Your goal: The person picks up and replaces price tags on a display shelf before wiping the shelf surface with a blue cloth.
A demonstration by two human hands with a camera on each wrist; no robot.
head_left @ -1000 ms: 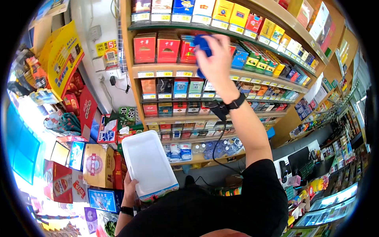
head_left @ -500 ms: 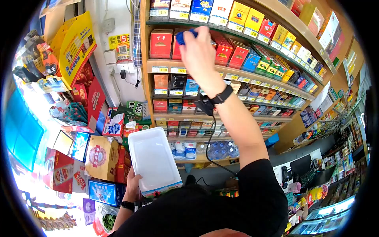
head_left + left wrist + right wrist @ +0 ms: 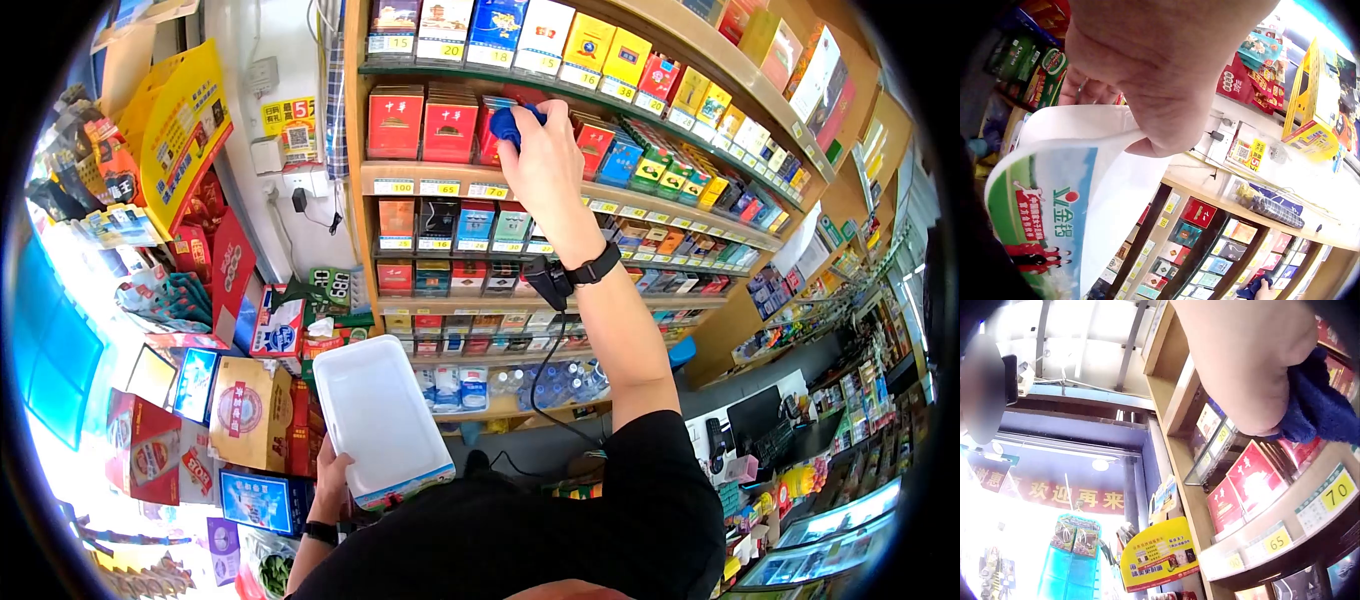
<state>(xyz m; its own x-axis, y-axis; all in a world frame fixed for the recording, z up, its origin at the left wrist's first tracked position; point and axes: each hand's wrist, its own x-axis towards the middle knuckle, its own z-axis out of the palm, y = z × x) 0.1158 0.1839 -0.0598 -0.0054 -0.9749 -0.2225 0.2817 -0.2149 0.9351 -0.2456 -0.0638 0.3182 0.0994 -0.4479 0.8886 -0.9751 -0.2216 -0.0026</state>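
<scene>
My right hand [image 3: 545, 160] grips a bunched blue cloth [image 3: 508, 124] against the red packs on the second shelf, above the 70 price tag. In the right wrist view the blue cloth [image 3: 1317, 403] hangs from under the hand [image 3: 1254, 369], close to red packs [image 3: 1254, 478]. Down at the left, my left hand [image 3: 332, 478] holds a white plastic tray [image 3: 380, 415] by its side edge, thumb over the rim. The left wrist view shows that hand [image 3: 1147, 75] pinching the rim of the white tray [image 3: 1125, 194], which has a printed label on its end.
Shelves [image 3: 450, 178] of boxed packs with price tags rise in front. Bottles [image 3: 560, 385] stand on the lowest shelf. Cartons [image 3: 250, 412] are stacked at the left. A black cable [image 3: 540, 395] runs from the right wrist. A keyboard and screen [image 3: 755, 408] are at the right.
Between the earlier frames my right hand moved left along the red packs with the cloth, and it is now back to the right. The left hand still holds the tray.
</scene>
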